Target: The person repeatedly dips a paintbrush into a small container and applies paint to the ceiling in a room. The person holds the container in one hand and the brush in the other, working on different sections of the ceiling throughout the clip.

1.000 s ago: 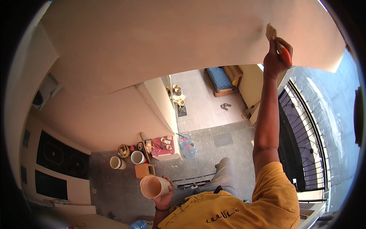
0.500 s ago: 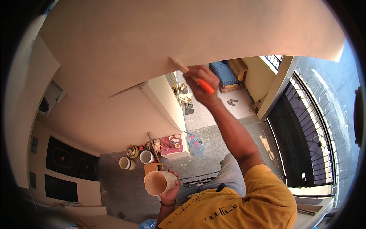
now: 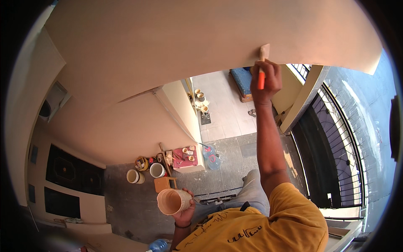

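In my raised right hand (image 3: 268,80) is a paintbrush (image 3: 261,80) with an orange-red handle end, gripped near its middle. Its pale bristles touch the peach-coloured painted surface (image 3: 176,38) that spans the top of the view, close to its lower edge. Down by my waist, my left hand (image 3: 186,211) is closed around a peach-coloured tub (image 3: 184,200) with a wavy rim. The tub's mouth tilts toward me, and its inside walls are coated in the same peach tone.
Below stand a pink-topped box (image 3: 189,166) with small cups, a wooden stool (image 3: 161,185), white buckets (image 3: 157,170) and large water bottles (image 3: 213,162). Farther off are a blue mattress (image 3: 242,82) and several pots (image 3: 201,96). A black gate (image 3: 327,147) lines the right.
My right hand has carried the brush rightward along the painted surface, and the brush has turned from slanting to nearly upright. My left hand and the tub stay almost where they were.
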